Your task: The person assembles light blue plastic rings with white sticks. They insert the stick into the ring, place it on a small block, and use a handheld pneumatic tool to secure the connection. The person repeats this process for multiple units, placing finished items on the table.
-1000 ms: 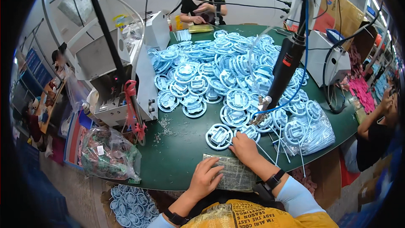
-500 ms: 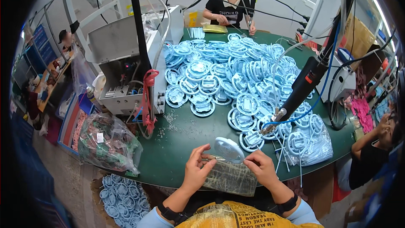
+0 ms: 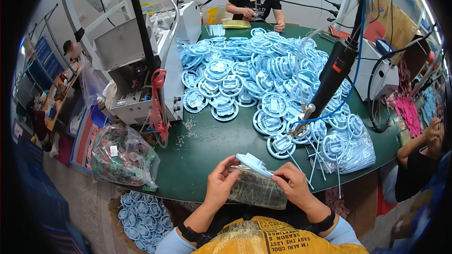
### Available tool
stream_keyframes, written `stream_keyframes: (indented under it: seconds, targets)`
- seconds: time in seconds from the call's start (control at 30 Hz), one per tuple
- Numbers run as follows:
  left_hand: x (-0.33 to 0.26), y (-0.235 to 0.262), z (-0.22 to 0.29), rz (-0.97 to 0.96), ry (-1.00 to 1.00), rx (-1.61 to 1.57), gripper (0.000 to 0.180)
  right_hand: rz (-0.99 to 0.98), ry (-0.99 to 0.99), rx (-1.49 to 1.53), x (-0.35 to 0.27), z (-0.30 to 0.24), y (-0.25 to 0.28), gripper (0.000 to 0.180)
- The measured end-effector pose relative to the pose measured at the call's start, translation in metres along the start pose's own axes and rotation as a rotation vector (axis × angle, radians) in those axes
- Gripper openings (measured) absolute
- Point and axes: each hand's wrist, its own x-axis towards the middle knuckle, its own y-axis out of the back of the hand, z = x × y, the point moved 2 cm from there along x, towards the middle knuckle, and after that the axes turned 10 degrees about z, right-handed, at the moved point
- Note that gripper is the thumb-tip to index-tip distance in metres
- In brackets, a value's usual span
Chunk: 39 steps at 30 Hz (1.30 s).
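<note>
Your left hand [image 3: 220,182] and your right hand [image 3: 293,184] hold together one light blue plastic part [image 3: 254,164] just above the near edge of the green table [image 3: 212,160]. The part is seen nearly edge-on. Its long axis runs from upper left to lower right, so one end points toward your left fingers [image 3: 231,162] and the other end toward your right fingers [image 3: 278,175]. Both sets of fingers are closed narrowly on the part, pinching it at its two ends.

Directly below your fingers lies a clear plastic bag of small dark pieces [image 3: 256,188], flat on the table, between your two wrists. Beyond your fingers, well apart, a large heap of round blue plastic parts [image 3: 254,75] covers the middle of the table. Beyond your right fingers a black hanging power tool [image 3: 332,77] points its tip down at the heap. Far to the left of your left fingers stands a grey machine [image 3: 136,70].
</note>
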Motion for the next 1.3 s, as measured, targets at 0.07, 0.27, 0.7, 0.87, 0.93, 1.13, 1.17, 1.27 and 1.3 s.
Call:
stream_keyframes:
  seconds: [0.07, 0.27, 0.7, 0.87, 0.93, 1.13, 1.17, 1.27, 1.3]
  targets:
    - [0.000, 0.001, -0.002, 0.011, 0.050, 0.006, 0.043, 0.000, 0.048, -0.047, 0.001, -0.005, 0.001, 0.010]
    - [0.000, -0.005, 0.000, 0.073, 0.325, -0.259, 0.042, 0.078, 0.465, -0.273, -0.004, -0.012, 0.000, 0.015]
    - [-0.014, 0.012, -0.008, -0.311, 0.112, -0.241, 0.022, 0.045, 0.608, -0.355, -0.028, -0.001, -0.001, 0.018]
    - [-0.011, 0.016, -0.012, -0.313, 0.022, -0.224, 0.017, 0.039, 0.610, -0.355, -0.027, -0.005, -0.001, 0.019]
    - [-0.009, 0.017, -0.013, -0.295, 0.044, -0.240, 0.018, 0.032, 0.616, -0.360, -0.026, -0.008, -0.001, 0.020]
    - [-0.006, 0.019, -0.017, -0.236, 0.149, -0.258, 0.021, -0.001, 0.661, -0.401, -0.020, -0.016, -0.002, 0.024]
    - [-0.006, 0.020, -0.017, -0.233, 0.162, -0.253, 0.022, -0.005, 0.668, -0.404, -0.019, -0.017, -0.002, 0.024]
    - [-0.005, 0.024, -0.021, -0.210, 0.201, -0.227, 0.024, -0.013, 0.694, -0.413, -0.018, -0.019, -0.004, 0.024]
    - [-0.005, 0.024, -0.021, -0.213, 0.188, -0.234, 0.024, -0.014, 0.703, -0.417, -0.018, -0.019, -0.005, 0.025]
